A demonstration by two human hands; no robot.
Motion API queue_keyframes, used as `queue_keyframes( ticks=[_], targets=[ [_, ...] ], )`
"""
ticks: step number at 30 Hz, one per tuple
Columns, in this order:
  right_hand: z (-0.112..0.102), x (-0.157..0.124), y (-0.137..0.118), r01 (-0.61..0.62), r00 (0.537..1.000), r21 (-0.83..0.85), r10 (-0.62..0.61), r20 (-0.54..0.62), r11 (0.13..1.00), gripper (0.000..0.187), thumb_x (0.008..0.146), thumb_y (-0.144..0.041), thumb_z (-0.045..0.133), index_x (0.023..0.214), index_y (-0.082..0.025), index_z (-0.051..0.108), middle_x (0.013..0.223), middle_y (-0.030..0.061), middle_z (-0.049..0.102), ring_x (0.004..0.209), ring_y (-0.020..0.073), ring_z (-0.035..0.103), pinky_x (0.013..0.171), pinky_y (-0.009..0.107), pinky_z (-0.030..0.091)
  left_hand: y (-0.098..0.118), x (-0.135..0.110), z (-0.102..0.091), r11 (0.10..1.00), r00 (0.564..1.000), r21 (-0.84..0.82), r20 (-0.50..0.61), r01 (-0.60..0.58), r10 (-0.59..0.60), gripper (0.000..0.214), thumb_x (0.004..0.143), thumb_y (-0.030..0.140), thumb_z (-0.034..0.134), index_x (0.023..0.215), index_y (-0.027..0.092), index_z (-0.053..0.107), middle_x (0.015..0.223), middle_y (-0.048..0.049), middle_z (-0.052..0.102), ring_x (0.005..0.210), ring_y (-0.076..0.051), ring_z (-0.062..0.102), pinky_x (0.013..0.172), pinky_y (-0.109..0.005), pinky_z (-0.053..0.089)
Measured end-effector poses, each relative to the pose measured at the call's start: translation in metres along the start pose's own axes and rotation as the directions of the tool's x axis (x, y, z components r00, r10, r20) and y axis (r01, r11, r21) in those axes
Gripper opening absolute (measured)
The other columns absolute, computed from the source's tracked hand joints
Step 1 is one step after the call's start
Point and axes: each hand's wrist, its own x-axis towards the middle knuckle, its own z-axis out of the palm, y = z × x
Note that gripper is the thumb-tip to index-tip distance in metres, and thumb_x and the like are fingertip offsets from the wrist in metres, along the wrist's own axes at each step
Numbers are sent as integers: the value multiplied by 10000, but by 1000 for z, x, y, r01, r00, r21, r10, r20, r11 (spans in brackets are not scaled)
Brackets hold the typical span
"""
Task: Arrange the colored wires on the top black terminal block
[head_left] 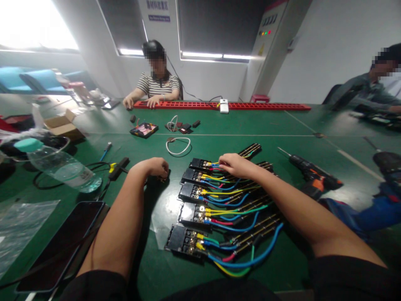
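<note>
Several black terminal blocks (187, 239) lie in a column on the green table, each with yellow, blue, red and green wires (230, 225) screwed to its brass terminals. Dark strips with gold-coloured bars run off to their right. My right hand (234, 164) is closed around the wires of the farthest terminal block (200, 163), its fingertips partly hidden. Left of the blocks, my left hand (157, 168) has its fingers curled down to the table. Small brass-coloured pieces (163, 179) show just under them, too small to name; what the fingers pinch is hidden.
A power drill (310, 171) lies on the right. On the left are a water bottle (62, 165), a phone (62, 246) and a plastic bag (25, 225). A white cable loop (178, 146) lies ahead. Across the table a person sits behind a red slotted rail (188, 105); another sits far right.
</note>
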Motion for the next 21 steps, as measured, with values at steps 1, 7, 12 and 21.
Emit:
queue_keyframes(
  ticks=[1,7,12,21],
  targets=[
    [0,0,0,2,1000,1,-2,-1,1000,179,950,-281,514,879,-163,630,858,74,624,766,166,508,714,279,364,0,0,0,1000,1000,2,2,-7,7,226,620,270,594,790,210,730,830,-39,749,759,-199,669,643,-243,478],
    [1,-1,2,15,1000,0,-15,6,1000,181,950,-280,515,900,-154,635,869,80,626,777,169,513,723,281,372,-1,-2,-2,999,999,21,6,-43,42,277,661,285,556,858,208,736,864,-45,748,767,-194,661,656,-245,471],
    [0,-1,1,10,1000,1,-10,5,1000,178,947,-274,521,900,-156,646,868,81,631,778,169,520,723,280,374,6,-7,-7,995,997,69,-31,-68,70,308,711,291,533,914,202,747,911,-52,754,807,-191,665,695,-245,464],
    [0,-1,1,11,1000,6,-11,0,1000,172,942,-266,525,909,-158,655,876,85,640,775,169,521,714,280,370,17,-11,-12,993,994,54,-19,-110,111,319,748,322,512,902,181,754,935,-71,753,830,-209,667,694,-256,462]
  ],
)
